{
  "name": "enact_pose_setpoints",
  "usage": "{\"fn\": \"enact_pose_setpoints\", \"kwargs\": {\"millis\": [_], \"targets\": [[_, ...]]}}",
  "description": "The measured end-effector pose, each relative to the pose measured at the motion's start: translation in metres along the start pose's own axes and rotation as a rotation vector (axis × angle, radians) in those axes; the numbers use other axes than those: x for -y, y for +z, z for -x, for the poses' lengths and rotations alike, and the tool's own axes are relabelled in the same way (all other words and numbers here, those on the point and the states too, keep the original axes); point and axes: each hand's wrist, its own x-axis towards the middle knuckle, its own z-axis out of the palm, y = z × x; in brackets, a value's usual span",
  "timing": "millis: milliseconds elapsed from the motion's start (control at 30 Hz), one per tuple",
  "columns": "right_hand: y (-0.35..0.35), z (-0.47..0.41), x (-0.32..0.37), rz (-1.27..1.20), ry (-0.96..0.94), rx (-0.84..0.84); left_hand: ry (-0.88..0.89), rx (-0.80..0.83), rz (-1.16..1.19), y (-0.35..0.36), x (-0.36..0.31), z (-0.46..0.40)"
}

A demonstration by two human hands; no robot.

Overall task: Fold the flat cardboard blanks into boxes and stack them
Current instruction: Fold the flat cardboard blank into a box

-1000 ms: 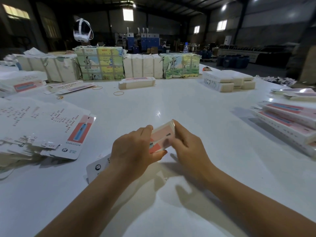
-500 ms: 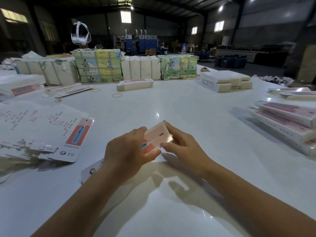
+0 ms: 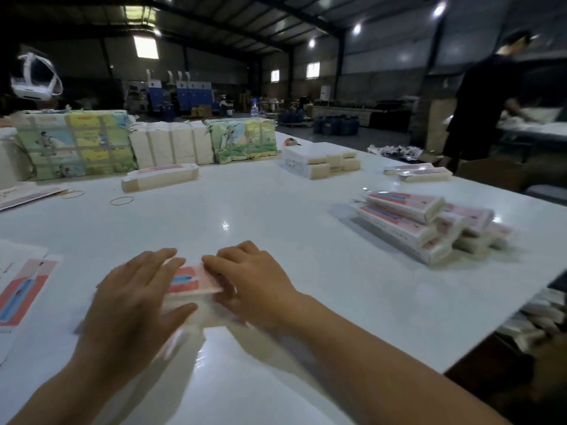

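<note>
A small cardboard box [image 3: 194, 279], pink on top with a blue picture and white sides, lies low on the white table [image 3: 276, 210] in front of me. My left hand [image 3: 135, 299] covers its left part, fingers stretched over the top and thumb against the near side. At the box's right end my right hand [image 3: 254, 280] holds on with bent fingers. A pile of folded pink and white boxes [image 3: 423, 223] lies to the right. Flat printed blanks [image 3: 21, 289] lie at the left edge of the view.
Two rubber bands [image 3: 122, 200] and a long box [image 3: 159, 177] lie further back. Wrapped bundles [image 3: 73, 142] and white stacks [image 3: 319, 161] line the far side. The table's edge [image 3: 521, 289] runs near right. A person [image 3: 484, 108] stands at another table beyond.
The box has come down from a raised tilt to lie low on the table, with my left fingers now spread over it. My view has swung to the right.
</note>
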Motion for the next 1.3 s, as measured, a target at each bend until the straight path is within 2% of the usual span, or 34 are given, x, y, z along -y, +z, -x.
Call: {"fn": "enact_pose_setpoints", "kwargs": {"millis": [100,233,333,400,500,567,667,767,833,933,1000,1067,1133,1300], "targets": [[-0.034,-0.007,-0.034,0.016,0.217,-0.092,-0.034,-0.013,0.055,0.017,0.008,0.001],[-0.104,0.002,-0.110,0.039,0.456,-0.382,-0.202,0.139,0.339,0.034,0.006,0.013],[-0.149,0.033,-0.178,0.117,0.643,-0.591,-0.237,0.197,0.473,0.038,0.008,0.015],[-0.167,0.062,-0.217,0.138,0.804,-0.667,-0.264,0.231,0.518,0.037,0.008,0.011],[-0.171,0.112,-0.258,0.239,1.038,-0.574,-0.268,0.241,0.525,0.032,0.002,0.008],[-0.164,0.135,-0.269,0.194,1.178,-0.510,-0.276,0.236,0.509,0.030,-0.001,0.008],[-0.151,0.149,-0.267,0.167,1.249,-0.449,-0.288,0.261,0.530,0.029,0.001,0.007],[-0.159,0.140,-0.258,0.166,1.223,-0.509,-0.263,0.254,0.528,0.029,0.000,0.006],[-0.170,0.121,-0.243,0.159,1.123,-0.593,-0.261,0.256,0.523,0.025,-0.003,0.005],[-0.177,0.074,-0.199,0.174,0.825,-0.677,-0.243,0.257,0.494,0.021,-0.006,0.005],[-0.167,0.042,-0.158,0.138,0.579,-0.648,-0.229,0.243,0.482,0.020,-0.008,0.007],[-0.143,0.018,-0.116,0.042,0.374,-0.543,-0.229,0.240,0.465,0.017,-0.012,0.008],[-0.108,0.002,-0.082,-0.044,0.255,-0.378,-0.231,0.235,0.442,0.015,-0.013,0.008],[-0.009,0.000,-0.045,-0.060,0.223,0.082,-0.222,0.234,0.409,0.016,-0.014,0.009]]}}
